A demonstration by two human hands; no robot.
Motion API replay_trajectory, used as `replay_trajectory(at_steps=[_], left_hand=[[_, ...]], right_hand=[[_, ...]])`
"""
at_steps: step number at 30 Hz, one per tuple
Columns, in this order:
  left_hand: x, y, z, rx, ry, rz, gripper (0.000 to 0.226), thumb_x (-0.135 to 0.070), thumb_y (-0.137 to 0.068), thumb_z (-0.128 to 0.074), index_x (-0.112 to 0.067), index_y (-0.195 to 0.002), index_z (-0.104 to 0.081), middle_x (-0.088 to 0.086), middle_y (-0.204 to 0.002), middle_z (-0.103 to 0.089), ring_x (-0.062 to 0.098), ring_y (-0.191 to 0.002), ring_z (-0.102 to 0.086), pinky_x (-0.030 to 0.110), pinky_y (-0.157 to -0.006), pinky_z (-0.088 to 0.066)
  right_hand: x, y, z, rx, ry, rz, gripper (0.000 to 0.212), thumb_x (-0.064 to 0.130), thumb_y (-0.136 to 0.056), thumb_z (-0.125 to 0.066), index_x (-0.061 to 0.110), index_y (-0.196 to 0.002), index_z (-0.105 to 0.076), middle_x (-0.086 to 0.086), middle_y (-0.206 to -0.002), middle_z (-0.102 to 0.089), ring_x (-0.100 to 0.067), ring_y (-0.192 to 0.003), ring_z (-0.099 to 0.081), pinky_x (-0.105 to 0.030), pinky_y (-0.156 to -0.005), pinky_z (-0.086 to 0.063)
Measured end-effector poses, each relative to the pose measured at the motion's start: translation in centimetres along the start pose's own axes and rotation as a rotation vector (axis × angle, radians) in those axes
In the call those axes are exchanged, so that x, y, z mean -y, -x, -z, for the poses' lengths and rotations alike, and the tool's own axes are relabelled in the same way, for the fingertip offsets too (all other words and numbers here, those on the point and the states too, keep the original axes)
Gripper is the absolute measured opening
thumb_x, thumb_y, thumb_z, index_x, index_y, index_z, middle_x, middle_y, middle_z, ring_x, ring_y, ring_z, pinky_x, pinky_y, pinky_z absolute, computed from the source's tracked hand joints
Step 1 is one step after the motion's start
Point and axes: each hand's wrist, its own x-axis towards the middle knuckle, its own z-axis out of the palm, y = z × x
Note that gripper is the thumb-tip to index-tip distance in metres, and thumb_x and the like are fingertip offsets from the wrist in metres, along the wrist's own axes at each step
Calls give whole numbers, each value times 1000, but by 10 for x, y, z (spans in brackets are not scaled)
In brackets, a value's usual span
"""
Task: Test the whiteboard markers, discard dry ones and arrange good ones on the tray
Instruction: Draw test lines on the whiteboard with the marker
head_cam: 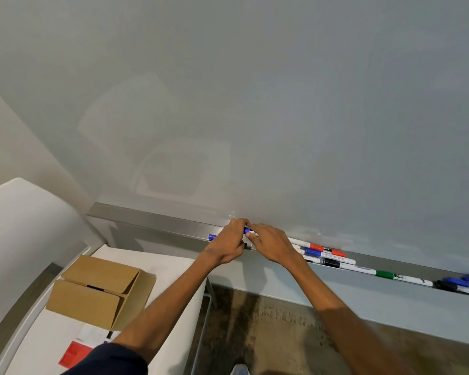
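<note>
Both hands meet at the whiteboard tray, left hand and right hand gripping a blue-capped marker. More markers lie along the tray to the right.

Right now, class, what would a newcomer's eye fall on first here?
The left hand and right hand meet at the tray below the whiteboard, gripping a blue marker. More markers, red, blue, black, green, lie in the tray to their right; a cardboard box sits lower left.

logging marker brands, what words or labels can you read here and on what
No text is readable.
Red marker: white print, too blurred.
Green marker: dark print, too blurred.
Held blue marker: label too small.
Cardboard box: no print shows.
</note>
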Motion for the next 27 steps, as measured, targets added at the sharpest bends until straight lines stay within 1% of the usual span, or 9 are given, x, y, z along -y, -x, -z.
replay_trajectory(at_steps=[2, 3, 5, 8, 11, 14, 20, 24, 27], left_hand=[[-3, 0, 1, -13, -71, 31, 21, -25, -97, -50, -9, -110, -52, 11, -106, -58, 22, -91, -50, 33, -81, -43], [-4, -1, 0, 11, -115, 43, 24, -32, -100, -46, -10, -107, -52, 11, -104, -60, 21, -88, -50, 31, -77, -41], [-7, -1, 0, 65, -167, 42, 27, -36, -103, -40, -10, -103, -49, 12, -101, -62, 22, -83, -52, 30, -72, -39], [-10, -1, -3, 127, -222, 22, 20, -28, -103, -40, -10, -103, -46, 14, -99, -63, 26, -80, -56, 35, -71, -45], [-16, 1, -4, 163, -264, 0, 9, -15, -98, -47, -9, -103, -44, 16, -101, -62, 25, -79, -54, 31, -69, -40], [-26, 2, 0, 151, -271, -21, 8, -9, -96, -47, -8, -103, -43, 16, -99, -59, 22, -77, -46, 29, -67, -32], [-37, 3, 6, 114, -314, -53, 12, -5, -91, -49, -5, -103, -46, 18, -99, -58, 29, -82, -49, 34, -70, -35], [-47, 4, 9, 94, -335, -78, 11, -6, -92, -46, -3, -103, -48, 19, -99, -59, 32, -85, -49, 35, -74, -34], [-47, 5, 14, 53, -355, -73, 8, -8, -94, -46, -4, -100, -49, 20, -97, -59, 34, -84, -49, 35, -73, -31]], right_hand=[[-4, 6, 1, -74, 79, 36, 33, 40, -103, -43, 20, -115, -66, -5, -107, -72, -22, -90, -65, -32, -77, -49], [-5, 9, 2, -104, 119, 53, 35, 43, -102, -43, 21, -111, -68, -4, -102, -73, -21, -86, -67, -31, -74, -50], [-6, 14, 4, -133, 162, 72, 39, 47, -99, -42, 22, -107, -71, -4, -97, -75, -22, -82, -68, -32, -72, -54], [-5, 19, 11, -128, 194, 67, 48, 51, -92, -38, 21, -105, -73, -5, -94, -75, -23, -80, -69, -32, -71, -54], [-5, 23, 17, -106, 224, 43, 53, 54, -89, -35, 20, -101, -74, -6, -87, -75, -23, -74, -67, -30, -71, -54], [-6, 27, 20, -86, 240, 4, 55, 54, -87, -31, 18, -98, -72, -7, -84, -73, -24, -72, -65, -32, -72, -54], [-2, 31, 28, -69, 237, -53, 59, 55, -85, -25, 17, -86, -70, -8, -77, -70, -24, -68, -63, -31, -67, -51], [-1, 35, 33, -35, 294, -67, 57, 55, -87, -28, 16, -80, -68, -8, -75, -69, -22, -64, -58, -26, -60, -38], [-9, 40, 38, -44, 304, -104, 53, 57, -96, -40, 16, -73, -63, -9, -74, -68, -21, -63, -53, -26, -61, -34]])
